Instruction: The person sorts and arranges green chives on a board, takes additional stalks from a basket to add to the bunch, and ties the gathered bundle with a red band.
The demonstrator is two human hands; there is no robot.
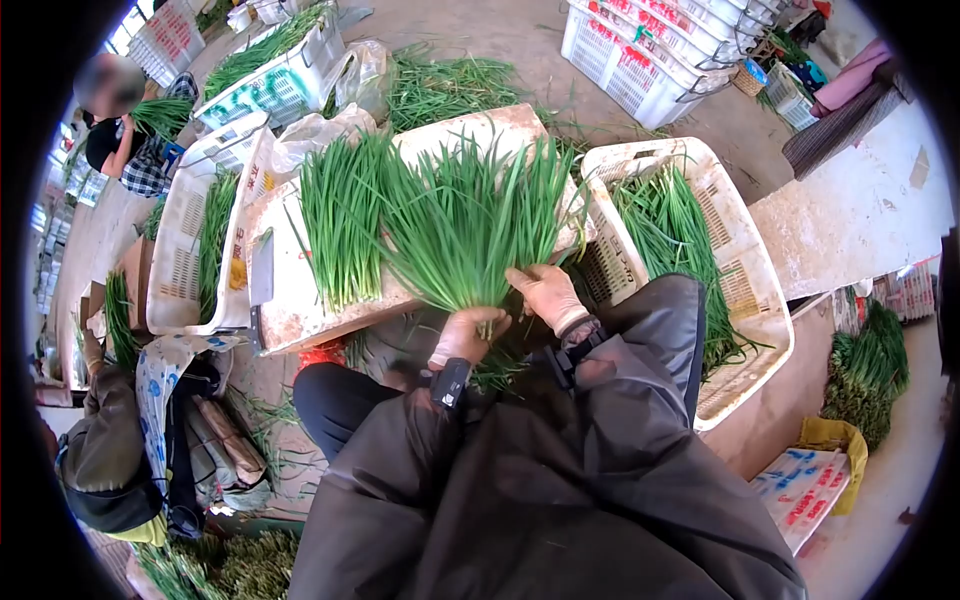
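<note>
My gloved left hand (463, 337) is wrapped round the stem ends of a large bunch of green garlic chives (465, 230), its leaves fanning away from me over a worn white board (415, 150). At the right edge of that fan, my gloved right hand (550, 297) is closed, thumb and fingers pinching a few chive stalks low down. Another sheaf of chives (343, 220) lies on the board to the left of the bunch. Near the board's left edge is a broad knife blade (262, 268).
A white crate (765, 290) with chives stands at my right, another crate (165, 270) at the left. Loose chives (455, 90) lie on the floor beyond the board. Stacked crates (625, 65) stand behind. Another person (125, 145) holds chives at the far left.
</note>
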